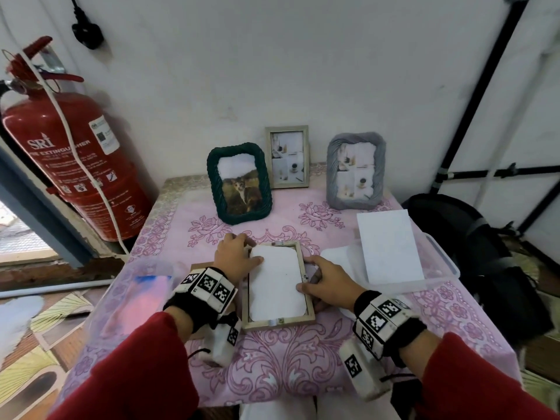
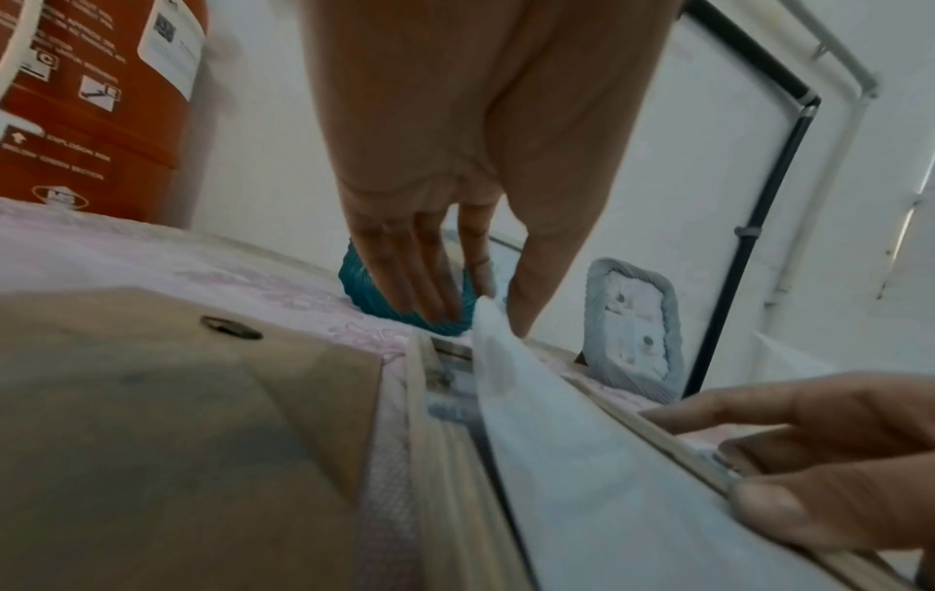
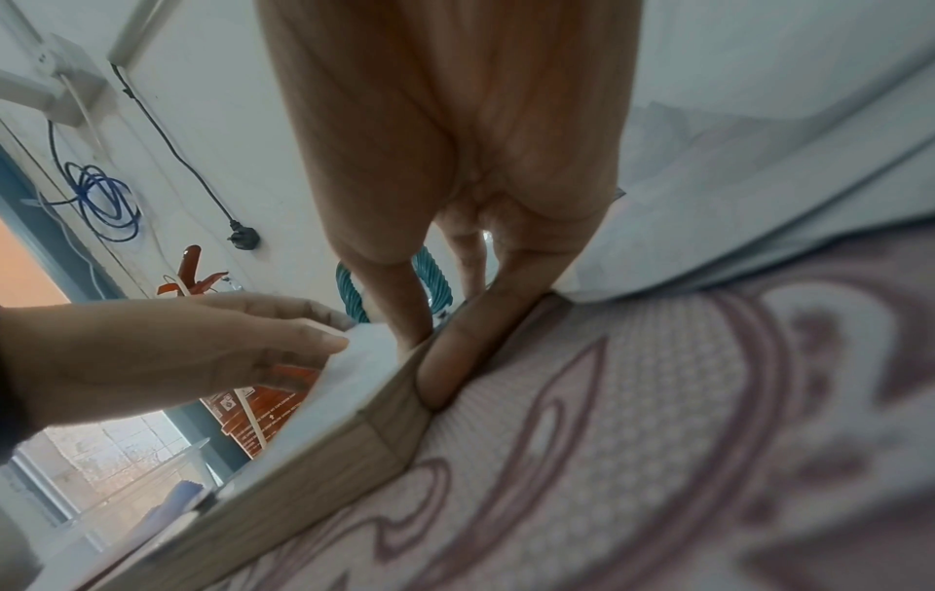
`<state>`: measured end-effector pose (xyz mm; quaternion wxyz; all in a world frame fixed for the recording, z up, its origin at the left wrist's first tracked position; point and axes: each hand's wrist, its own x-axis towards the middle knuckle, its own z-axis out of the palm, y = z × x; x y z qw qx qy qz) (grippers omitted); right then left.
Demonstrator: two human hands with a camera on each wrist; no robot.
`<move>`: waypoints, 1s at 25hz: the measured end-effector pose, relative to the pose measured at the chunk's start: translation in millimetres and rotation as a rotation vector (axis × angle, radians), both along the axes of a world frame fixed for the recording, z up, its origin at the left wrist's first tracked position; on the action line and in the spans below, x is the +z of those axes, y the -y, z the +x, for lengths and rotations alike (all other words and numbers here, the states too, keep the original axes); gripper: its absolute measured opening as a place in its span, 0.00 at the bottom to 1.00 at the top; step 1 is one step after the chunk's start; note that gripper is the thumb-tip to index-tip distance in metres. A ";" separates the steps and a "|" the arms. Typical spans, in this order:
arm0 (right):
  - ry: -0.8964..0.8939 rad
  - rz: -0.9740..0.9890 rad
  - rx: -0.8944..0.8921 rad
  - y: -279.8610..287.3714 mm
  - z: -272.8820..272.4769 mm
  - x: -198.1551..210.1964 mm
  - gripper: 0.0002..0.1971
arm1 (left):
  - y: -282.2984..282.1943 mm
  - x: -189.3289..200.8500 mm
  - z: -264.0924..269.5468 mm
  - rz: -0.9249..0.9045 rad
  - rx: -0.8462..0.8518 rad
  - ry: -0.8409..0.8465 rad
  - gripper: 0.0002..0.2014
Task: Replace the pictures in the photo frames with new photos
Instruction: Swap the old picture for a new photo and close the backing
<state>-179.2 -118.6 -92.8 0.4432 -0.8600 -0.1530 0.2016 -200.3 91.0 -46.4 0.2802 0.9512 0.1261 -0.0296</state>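
Pale wooden photo frame (image 1: pixel 278 322) laid face down on the pink tablecloth (image 1: pixel 272 359), white sheet (image 1: pixel 275 286) inside it, its far left edge pinched by the left hand (image 1: pixel 235 253), thumb on top, right rail gripped by the right hand (image 1: pixel 330 286), thumb inside, fingers outside.

The red fire extinguisher (image 1: pixel 75 165) bears "SRI" in white near its top, with "EXTINGUISHER" just below. Lower on it, the left wrist view shows an oval "MS" mark (image 2: pixel 59 196) and a pictogram (image 2: pixel 44 60) lettered "C". Its smaller print is too blurred to read.
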 end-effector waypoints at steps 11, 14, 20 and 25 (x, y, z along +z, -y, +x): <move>0.034 -0.014 -0.022 -0.1 -7.7 10.8 0.35 | -3.6 14.2 -32.1 -0.584 -0.157 -0.147 0.44; 0.066 0.032 -0.090 -2.3 -15.7 21.0 0.31 | -5.5 15.0 -33.2 -0.634 -0.066 -0.039 0.43; 0.363 0.051 -0.008 34.3 -14.2 73.6 0.16 | 9.4 24.7 -34.2 -0.721 -0.046 0.111 0.42; 0.350 -0.412 0.120 105.0 -13.6 78.1 0.26 | 51.6 8.2 -29.0 -0.785 -0.065 0.099 0.44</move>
